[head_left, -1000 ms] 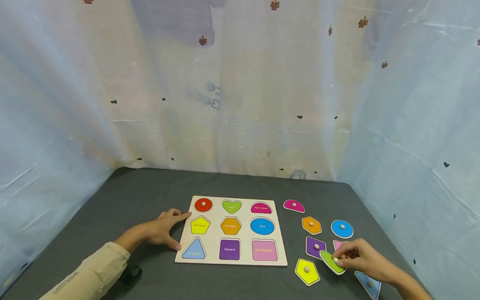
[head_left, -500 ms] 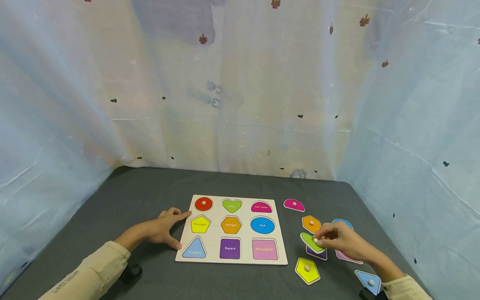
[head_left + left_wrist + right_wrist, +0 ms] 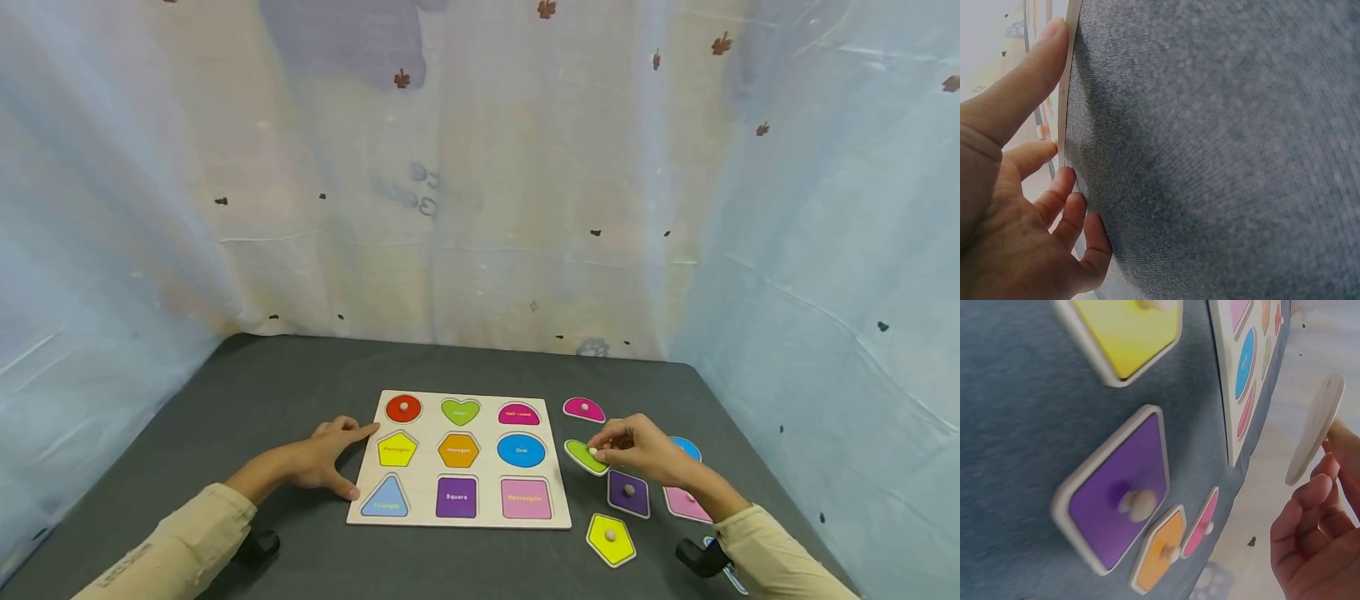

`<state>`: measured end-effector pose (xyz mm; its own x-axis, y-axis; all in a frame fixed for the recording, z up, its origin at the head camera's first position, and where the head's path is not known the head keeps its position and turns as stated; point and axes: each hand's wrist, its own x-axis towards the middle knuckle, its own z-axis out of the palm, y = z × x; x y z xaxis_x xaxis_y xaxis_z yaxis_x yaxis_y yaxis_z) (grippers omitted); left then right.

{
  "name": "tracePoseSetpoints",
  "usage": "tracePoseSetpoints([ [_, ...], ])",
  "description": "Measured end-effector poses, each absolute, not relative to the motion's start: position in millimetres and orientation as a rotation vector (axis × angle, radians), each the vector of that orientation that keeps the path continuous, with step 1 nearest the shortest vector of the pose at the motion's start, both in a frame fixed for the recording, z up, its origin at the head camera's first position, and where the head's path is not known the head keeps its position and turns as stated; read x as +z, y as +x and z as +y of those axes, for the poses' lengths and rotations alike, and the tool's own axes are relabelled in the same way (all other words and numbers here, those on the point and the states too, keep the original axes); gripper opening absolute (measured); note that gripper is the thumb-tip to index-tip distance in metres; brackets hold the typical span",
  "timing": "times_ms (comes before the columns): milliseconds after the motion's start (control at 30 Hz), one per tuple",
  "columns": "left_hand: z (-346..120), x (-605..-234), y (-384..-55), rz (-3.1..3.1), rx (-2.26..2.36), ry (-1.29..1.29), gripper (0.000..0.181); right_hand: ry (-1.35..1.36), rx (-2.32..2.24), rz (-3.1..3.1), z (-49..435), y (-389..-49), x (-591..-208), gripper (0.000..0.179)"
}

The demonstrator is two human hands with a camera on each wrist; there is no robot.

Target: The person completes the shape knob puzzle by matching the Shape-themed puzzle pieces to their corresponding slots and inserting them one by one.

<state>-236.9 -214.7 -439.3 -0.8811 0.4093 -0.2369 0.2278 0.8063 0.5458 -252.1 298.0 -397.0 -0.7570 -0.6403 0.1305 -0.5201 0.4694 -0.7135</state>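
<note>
Left hand (image 3: pixel 318 458) is spreading thumb and index finger wide against a flat, pale, rectangular, wooden-looking puzzle board (image 3: pixel 427 467), presumably steadying it. Its printed labels (image 3: pixel 521 451) are reading "Pentagon", "Triangle", "Heart", "Hexagon", "Square", "Half round", "Oval", "Rectangular". Beyond, the right hand (image 3: pixel 645 450) is pinching a flat green piece (image 3: pixel 577 453) by its pale knob (image 3: pixel 593 451), likely keeping the rim free, holding it tilted above the dark grey worktop (image 3: pixel 315 550).
</note>
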Motion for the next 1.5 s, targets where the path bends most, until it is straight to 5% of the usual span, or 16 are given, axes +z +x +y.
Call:
tracePoseSetpoints([
  [1500, -215, -441, -237, 2.649, 0.740, 0.459, 0.108, -0.944, -1.147, 2.568, 204, -314, -410, 0.017],
])
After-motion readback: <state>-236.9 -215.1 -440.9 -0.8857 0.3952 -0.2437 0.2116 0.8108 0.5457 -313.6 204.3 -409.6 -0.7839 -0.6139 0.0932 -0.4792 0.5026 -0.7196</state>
